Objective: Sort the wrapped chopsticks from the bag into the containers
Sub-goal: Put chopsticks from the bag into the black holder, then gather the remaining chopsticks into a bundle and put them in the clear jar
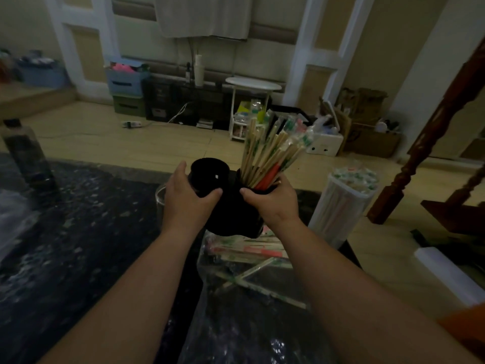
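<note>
My left hand point(187, 198) grips an empty black cylindrical container point(209, 174) from its left side. My right hand point(270, 199) wraps around a second black container point(258, 191) right beside it, packed with upright wrapped chopsticks point(273, 151) in clear, green-printed and red sleeves. Both containers are held together above the dark table. Below them a clear plastic bag point(236, 292) lies on the table with several loose wrapped chopsticks point(252, 252) on it.
A tall white container point(341, 208) full of wrapped chopsticks stands at the table's right edge. A dark bottle point(26, 153) stands at the far left. A clear glass rim point(160, 198) peeks out behind my left hand. A wooden stair post point(430, 143) rises on the right.
</note>
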